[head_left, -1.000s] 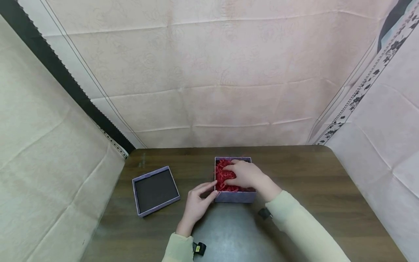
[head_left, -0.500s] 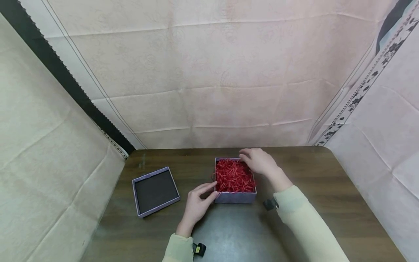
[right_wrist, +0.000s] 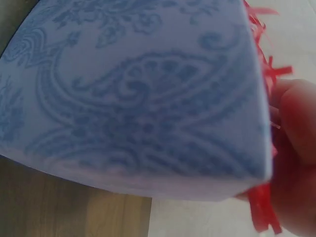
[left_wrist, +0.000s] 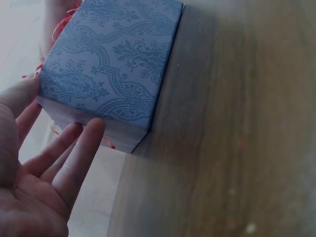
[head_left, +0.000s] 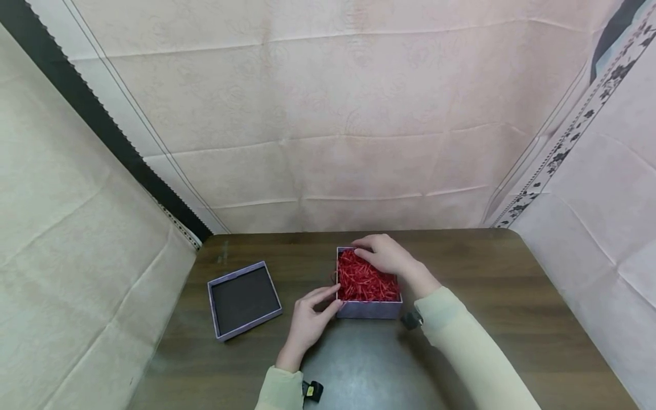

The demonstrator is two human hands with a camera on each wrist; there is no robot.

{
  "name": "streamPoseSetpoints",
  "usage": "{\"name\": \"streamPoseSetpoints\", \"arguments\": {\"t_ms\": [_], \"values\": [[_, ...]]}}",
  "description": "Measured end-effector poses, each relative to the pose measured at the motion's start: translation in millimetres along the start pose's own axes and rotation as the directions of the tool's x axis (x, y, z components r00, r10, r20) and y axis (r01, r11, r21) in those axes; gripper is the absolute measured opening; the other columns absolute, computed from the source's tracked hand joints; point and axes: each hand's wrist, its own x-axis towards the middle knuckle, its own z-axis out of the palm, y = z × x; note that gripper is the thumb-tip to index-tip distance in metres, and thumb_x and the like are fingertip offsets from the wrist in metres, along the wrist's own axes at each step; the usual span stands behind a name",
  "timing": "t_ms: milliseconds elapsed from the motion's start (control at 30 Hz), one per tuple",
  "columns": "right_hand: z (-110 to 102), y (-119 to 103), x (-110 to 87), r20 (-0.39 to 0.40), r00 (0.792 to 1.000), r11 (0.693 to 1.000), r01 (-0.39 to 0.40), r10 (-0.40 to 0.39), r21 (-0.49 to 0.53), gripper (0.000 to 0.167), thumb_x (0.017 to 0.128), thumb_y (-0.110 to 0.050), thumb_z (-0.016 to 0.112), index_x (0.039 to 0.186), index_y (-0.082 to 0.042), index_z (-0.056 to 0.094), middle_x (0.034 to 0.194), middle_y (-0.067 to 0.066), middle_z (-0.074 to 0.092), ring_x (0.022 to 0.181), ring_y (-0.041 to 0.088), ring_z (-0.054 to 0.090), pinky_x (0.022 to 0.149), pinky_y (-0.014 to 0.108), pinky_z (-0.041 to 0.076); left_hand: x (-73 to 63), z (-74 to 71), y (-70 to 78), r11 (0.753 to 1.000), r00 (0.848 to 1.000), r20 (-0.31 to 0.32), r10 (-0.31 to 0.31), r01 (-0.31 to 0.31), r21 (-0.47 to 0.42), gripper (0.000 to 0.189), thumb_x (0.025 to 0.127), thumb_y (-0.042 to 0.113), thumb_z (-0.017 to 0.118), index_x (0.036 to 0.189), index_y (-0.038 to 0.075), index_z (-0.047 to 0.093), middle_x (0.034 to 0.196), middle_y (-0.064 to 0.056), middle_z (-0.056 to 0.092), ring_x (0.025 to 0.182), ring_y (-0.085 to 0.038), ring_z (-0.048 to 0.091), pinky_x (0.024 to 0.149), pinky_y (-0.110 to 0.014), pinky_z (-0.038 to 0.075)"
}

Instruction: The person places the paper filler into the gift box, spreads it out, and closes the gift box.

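Note:
An open-topped lavender-blue box (head_left: 369, 310) with a damask pattern stands on the table, filled with red shredded paper (head_left: 366, 282). The left hand (head_left: 308, 319) touches its near left corner: the fairly straight fingers lie against the left side and the thumb sits by the corner, as the left wrist view shows. Over the far part of the box is the right hand (head_left: 384, 254), its fingers by the far rim and its thumb low over the shreds. In the right wrist view the box wall (right_wrist: 148, 98) hides part of this hand, and red strands poke over the rim.
A shallow matching lid (head_left: 245, 300) with a dark inside lies to the left on the wooden table (head_left: 487, 296). Pale creased cloth (head_left: 328, 114) hangs behind the table and on both sides. Each wrist carries a small dark camera.
From over the shreds, the right hand moved to the far right corner, then left along the far rim. More red paper is exposed than one second ago. The left hand stayed put.

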Motion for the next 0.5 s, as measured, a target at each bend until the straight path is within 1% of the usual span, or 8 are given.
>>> {"name": "streamPoseSetpoints", "arguments": {"t_ms": [100, 167, 233, 333, 400, 500], "values": [[2, -2, -1.5, 0.024, 0.997, 0.995, 0.075, -0.074, -0.058, 0.037, 0.110, -0.023, 0.063, 0.142, -0.004, 0.070, 0.140, 0.014, 0.069, 0.134, 0.033, 0.062, 0.114, 0.054, 0.045, -0.1, 0.7, -0.8, 1.000, 1.000, 0.009, -0.004, 0.004, -0.010, 0.036, 0.098, 0.025, 0.082, 0.134, 0.026, 0.078, 0.127, 0.006, 0.074, 0.115, -0.019, 0.071, 0.093, -0.051, 0.059], [3, -3, -5.6, 0.058, 0.994, 0.991, 0.099, -0.094, -0.089, 0.041, 0.110, -0.027, 0.064, 0.145, -0.005, 0.068, 0.148, 0.013, 0.064, 0.142, 0.034, 0.055, 0.117, 0.055, 0.041, -0.1, 0.7, -0.7, 1.000, 1.000, 0.013, -0.007, 0.007, -0.014, 0.036, 0.098, 0.026, 0.082, 0.134, 0.027, 0.078, 0.127, 0.006, 0.074, 0.116, -0.020, 0.071, 0.094, -0.053, 0.059], [3, -4, -10.7, 0.100, 0.991, 0.989, 0.100, -0.089, -0.108, 0.049, 0.109, -0.035, 0.064, 0.150, -0.008, 0.063, 0.156, 0.011, 0.057, 0.151, 0.033, 0.044, 0.121, 0.056, 0.036, 0.1, 0.2, -0.6, 1.000, 1.000, 0.013, -0.008, 0.008, -0.013, 0.035, 0.099, 0.027, 0.082, 0.134, 0.028, 0.078, 0.127, 0.006, 0.074, 0.117, -0.020, 0.070, 0.094, -0.052, 0.059], [5, -9, -17.8, 0.171, 0.983, 0.991, 0.082, -0.063, -0.102, 0.062, 0.108, -0.050, 0.061, 0.157, -0.013, 0.056, 0.165, 0.006, 0.046, 0.159, 0.027, 0.030, 0.123, 0.054, 0.032, 0.3, -0.7, -0.1, 1.000, 1.000, 0.001, -0.006, 0.006, -0.013, 0.035, 0.098, 0.026, 0.082, 0.133, 0.027, 0.078, 0.127, 0.006, 0.074, 0.117, -0.019, 0.070, 0.094, -0.049, 0.059], [7, -13, -22.8, 0.211, 0.975, 0.991, 0.090, -0.067, -0.098, 0.068, 0.107, -0.057, 0.059, 0.160, -0.014, 0.052, 0.167, 0.006, 0.043, 0.159, 0.027, 0.030, 0.123, 0.054, 0.032, 0.3, -0.9, 0.5, 1.000, 1.000, -0.003, -0.003, 0.003, -0.004, 0.036, 0.098, 0.026, 0.082, 0.133, 0.027, 0.078, 0.127, 0.006, 0.074, 0.118, -0.019, 0.069, 0.095, -0.045, 0.059], [11, -18, -28.4, 0.257, 0.962, 0.987, 0.125, -0.096, -0.098, 0.073, 0.105, -0.060, 0.060, 0.162, -0.015, 0.050, 0.167, 0.008, 0.043, 0.155, 0.027, 0.038, 0.122, 0.051, 0.036, 0.0, -1.1, 1.4, 1.000, 1.000, -0.003, -0.005, 0.005, 0.011, 0.036, 0.098, 0.027, 0.082, 0.134, 0.027, 0.078, 0.128, 0.004, 0.074, 0.120, -0.019, 0.068, 0.097, -0.041, 0.058]]}}
